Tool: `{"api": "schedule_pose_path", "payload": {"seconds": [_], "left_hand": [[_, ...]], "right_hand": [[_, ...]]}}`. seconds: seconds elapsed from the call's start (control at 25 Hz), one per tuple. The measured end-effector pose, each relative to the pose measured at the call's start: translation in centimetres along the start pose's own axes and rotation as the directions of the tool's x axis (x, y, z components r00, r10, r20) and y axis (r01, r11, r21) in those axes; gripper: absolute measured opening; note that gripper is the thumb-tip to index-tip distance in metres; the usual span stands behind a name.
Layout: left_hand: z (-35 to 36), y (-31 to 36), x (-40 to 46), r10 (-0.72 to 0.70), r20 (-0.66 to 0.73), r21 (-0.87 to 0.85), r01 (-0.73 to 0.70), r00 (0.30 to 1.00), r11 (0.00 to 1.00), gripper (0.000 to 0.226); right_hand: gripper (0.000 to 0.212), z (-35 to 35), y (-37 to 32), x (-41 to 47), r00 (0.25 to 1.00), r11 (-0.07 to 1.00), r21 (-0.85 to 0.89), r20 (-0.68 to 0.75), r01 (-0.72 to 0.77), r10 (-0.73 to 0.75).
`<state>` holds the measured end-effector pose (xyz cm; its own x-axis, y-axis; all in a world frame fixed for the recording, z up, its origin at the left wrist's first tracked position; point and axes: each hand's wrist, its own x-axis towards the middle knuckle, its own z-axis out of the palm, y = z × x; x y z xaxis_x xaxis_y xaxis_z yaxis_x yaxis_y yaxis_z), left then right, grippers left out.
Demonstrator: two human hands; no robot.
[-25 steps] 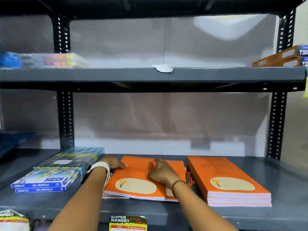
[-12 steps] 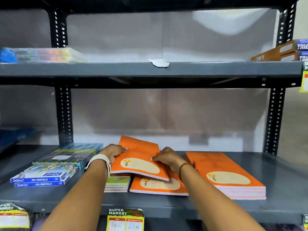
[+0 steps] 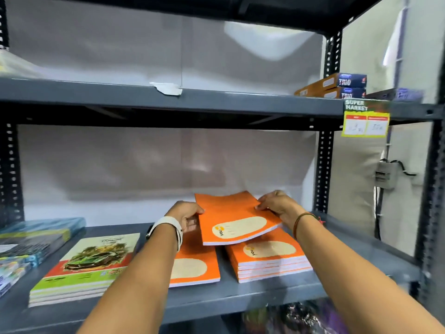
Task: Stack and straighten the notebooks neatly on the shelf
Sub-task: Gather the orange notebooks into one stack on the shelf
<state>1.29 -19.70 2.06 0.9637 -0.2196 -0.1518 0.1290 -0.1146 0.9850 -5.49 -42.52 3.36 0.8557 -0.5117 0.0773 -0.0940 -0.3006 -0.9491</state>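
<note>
Both hands hold an orange notebook [image 3: 231, 215] lifted and tilted above the grey shelf [image 3: 240, 300]. My left hand [image 3: 187, 214] grips its left edge and my right hand [image 3: 277, 204] grips its far right edge. Under it, to the right, lies a stack of orange notebooks [image 3: 269, 261]. A single orange notebook [image 3: 195, 266] lies flat to the left of that stack, partly hidden by my left forearm. Further left sits a stack of green car-cover notebooks [image 3: 84, 268].
Blue pastel boxes [image 3: 31, 242] lie at the shelf's far left. The upper shelf [image 3: 168, 100] carries brown and blue boxes [image 3: 337, 85] at the right and a price tag [image 3: 366, 119]. A black upright post [image 3: 325, 169] stands at the right.
The lifted orange notebook has been carried right, over the orange stack. The view has swung right, and the green car-cover notebooks it had covered now lie exposed.
</note>
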Motion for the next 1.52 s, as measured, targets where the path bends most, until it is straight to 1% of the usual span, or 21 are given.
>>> {"api": "schedule_pose_path", "payload": {"seconds": [0.04, 0.12, 0.2, 0.24, 0.28, 0.36, 0.44, 0.56, 0.64, 0.72, 0.88, 0.96, 1.04, 1.12, 1.2, 1.32, 1.4, 1.44, 1.48, 1.52], "left_hand": [[1.2, -0.4, 0.3, 0.008, 0.014, 0.023, -0.009, 1.0, 1.0, 0.014], [3.7, -1.3, 1.0, 0.003, 0.058, 0.084, -0.008, 0.998, 0.996, 0.016], [5.2, -2.4, 1.7, 0.004, 0.074, 0.168, -0.017, 0.997, 0.986, 0.019], [5.6, -2.9, 2.0, 0.011, 0.066, 0.202, -0.024, 0.998, 0.979, 0.018], [5.9, -3.2, 2.2, 0.018, 0.058, 0.23, -0.031, 0.998, 0.973, 0.019], [6.1, -3.8, 2.3, 0.027, 0.048, 0.278, -0.039, 0.999, 0.96, 0.026], [6.3, -3.9, 2.3, 0.04, 0.043, 0.29, -0.05, 0.998, 0.956, 0.029], [6.7, -3.8, 1.9, 0.064, 0.024, 0.325, -0.069, 0.998, 0.943, 0.035], [6.9, -3.9, 1.7, 0.081, 0.01, 0.342, -0.08, 0.997, 0.936, 0.037], [7.0, -3.9, 1.7, 0.088, 0.006, 0.35, -0.085, 0.996, 0.933, 0.038], [7.2, -4.0, 1.5, 0.09, -0.005, 0.37, -0.082, 0.996, 0.926, 0.038], [7.2, -4.0, 1.4, 0.089, -0.01, 0.378, -0.079, 0.996, 0.922, 0.036], [7.2, -4.0, 1.1, 0.085, -0.005, 0.387, -0.077, 0.996, 0.919, 0.03], [6.6, -3.7, 0.7, 0.093, -0.027, 0.395, -0.075, 0.995, 0.916, 0.025], [5.1, -3.0, 0.5, 0.129, -0.102, 0.406, -0.077, 0.986, 0.91, 0.026], [0.9, -1.2, 0.0, 0.222, -0.24, 0.507, -0.073, 0.945, 0.859, 0.021], [-2.3, -0.7, -0.6, 0.242, -0.306, 0.587, -0.018, 0.921, 0.809, 0.019], [-3.7, -0.8, -0.8, 0.25, -0.329, 0.646, 0.024, 0.911, 0.763, 0.02], [-5.1, -1.1, -1.1, 0.259, -0.34, 0.715, 0.07, 0.904, 0.695, 0.022], [-5.9, -1.6, -1.5, 0.269, -0.338, 0.782, 0.11, 0.902, 0.614, 0.023]], "right_hand": [[0.022, -1.3, 0.6, 0.1, 1.0, 1.0, -0.024, -0.029, -0.01, 0.01], [0.031, -3.4, 2.0, 0.3, 0.998, 0.999, -0.021, -0.053, -0.032, 0.031], [0.026, -4.4, 3.2, 0.5, 0.998, 0.998, -0.037, -0.021, -0.057, 0.056], [0.023, -4.7, 3.8, 0.6, 0.998, 0.996, -0.051, -0.005, -0.069, 0.068], [0.025, -4.8, 4.3, 0.6, 0.997, 0.995, -0.055, 0.002, -0.08, 0.081], [0.034, -4.7, 5.2, 0.6, 0.994, 0.993, -0.048, -0.001, -0.11, 0.11], [0.038, -4.8, 5.8, 0.7, 0.991, 0.99, -0.04, -0.005, -0.133, 0.133], [0.034, -5.1, 6.4, 1.0, 0.99, 0.989, -0.043, 0.002, -0.142, 0.143], [0.039, -5.1, 6.6, 1.2, 0.991, 0.988, -0.078, 0.0, -0.135, 0.135], [0.045, -5.0, 6.8, 1.4, 0.992, 0.982, -0.147, -0.006, -0.122, 0.123], [0.04, -4.8, 6.9, 1.6, 0.998, 0.94, -0.336, -0.023, -0.06, 0.056], [0.036, -4.8, 6.9, 1.8, 0.999, 0.887, -0.459, -0.015, -0.05, 0.048], [0.026, -4.8, 6.7, 1.7, 0.999, 0.812, -0.582, -0.017, -0.037, 0.034], [0.019, -4.4, 5.9, 1.4, 0.998, 0.759, -0.651, -0.051, -0.012, -0.028], [0.02, -3.2, 4.4, 1.2, 0.987, 0.726, -0.686, -0.081, 0.046, -0.14], [0.028, 1.0, 1.3, 1.0, 0.967, 0.815, -0.555, -0.067, 0.169, -0.247], [0.033, 4.9, -0.3, 0.3, 0.959, 0.834, -0.489, 0.019, 0.256, -0.284], [0.033, 7.0, -0.8, -0.2, 0.952, 0.822, -0.486, 0.079, 0.296, -0.296], [0.031, 9.0, -1.0, -0.7, 0.941, 0.793, -0.509, 0.142, 0.336, -0.307], [0.027, 10.6, -1.0, -1.3, 0.927, 0.736, -0.563, 0.208, 0.375, -0.312]]}}
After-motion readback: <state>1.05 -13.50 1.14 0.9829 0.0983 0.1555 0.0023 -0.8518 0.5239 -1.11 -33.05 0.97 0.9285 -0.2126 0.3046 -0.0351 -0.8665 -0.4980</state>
